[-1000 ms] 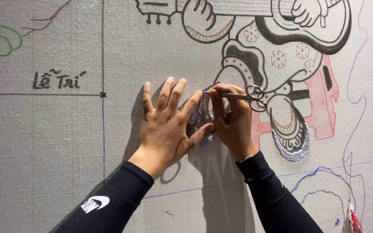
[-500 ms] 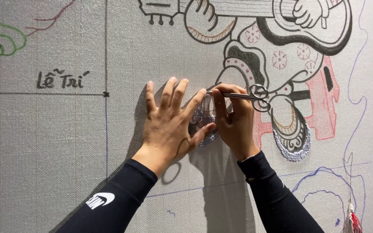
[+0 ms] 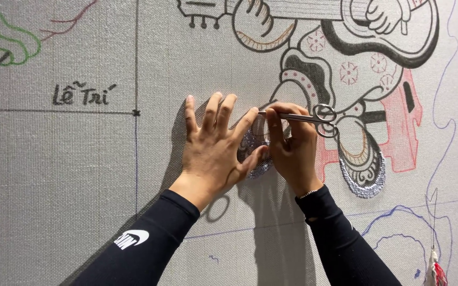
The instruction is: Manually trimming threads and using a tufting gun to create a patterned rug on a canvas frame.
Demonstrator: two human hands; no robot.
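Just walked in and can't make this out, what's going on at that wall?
A person in black sleeves is working on a grey woven canvas covered with a drawn figure design. The left hand lies flat on the cloth, fingers spread, beside a small silvery stitched patch. The right hand holds small metal scissors level, tips pointing left at that patch. A similar silvery patch sits to the right.
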